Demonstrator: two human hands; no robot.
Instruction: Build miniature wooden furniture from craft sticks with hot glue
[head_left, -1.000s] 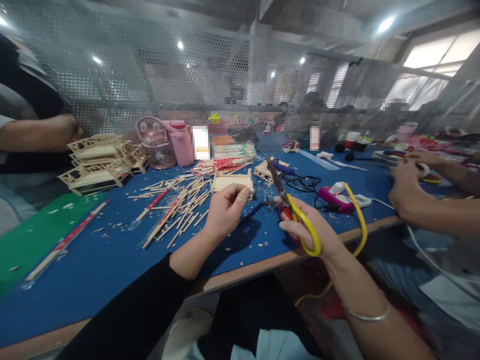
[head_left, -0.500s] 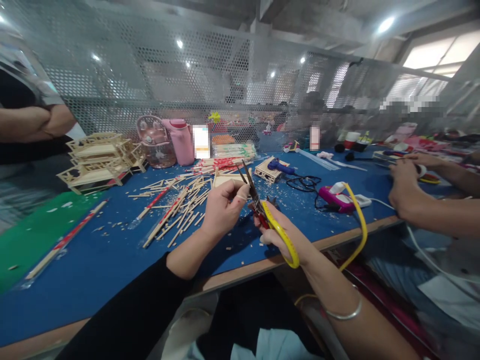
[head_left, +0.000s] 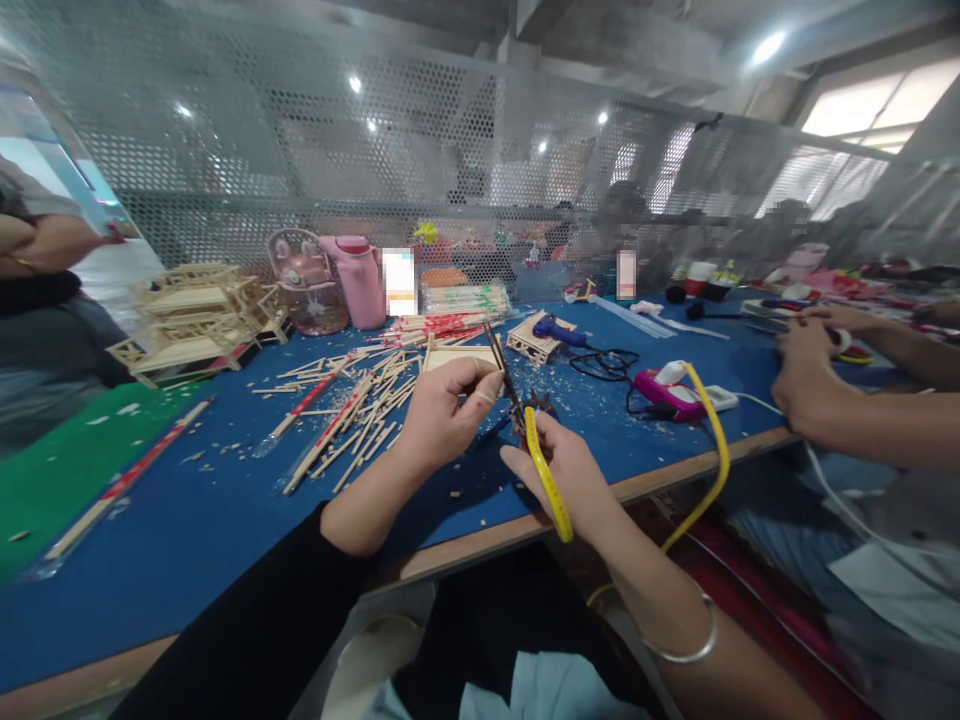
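Note:
My right hand (head_left: 566,465) is closed round a pair of scissors (head_left: 512,385), whose blades point up and away. A yellow measuring tape (head_left: 547,480) hangs in a loop at the same hand. Beside the blades, my left hand (head_left: 452,408) is pinched, with fingertips pressed together; whatever they hold is too small to make out. Just behind it a small wooden frame (head_left: 465,355) stands on the blue table (head_left: 247,540). Loose wooden sticks (head_left: 367,410) lie scattered to the left of my left hand.
Stacked wooden models (head_left: 199,315), a pink bottle (head_left: 358,285) and a clear jug (head_left: 304,290) stand back left. A blue glue gun (head_left: 559,332) rests on a wooden piece. A magenta power strip (head_left: 667,395) and another person's hands (head_left: 810,360) are at the right.
The scissor blades have come closer together, and my right hand has turned slightly with the yellow loop swinging left. At the far left, the standing person has shifted away.

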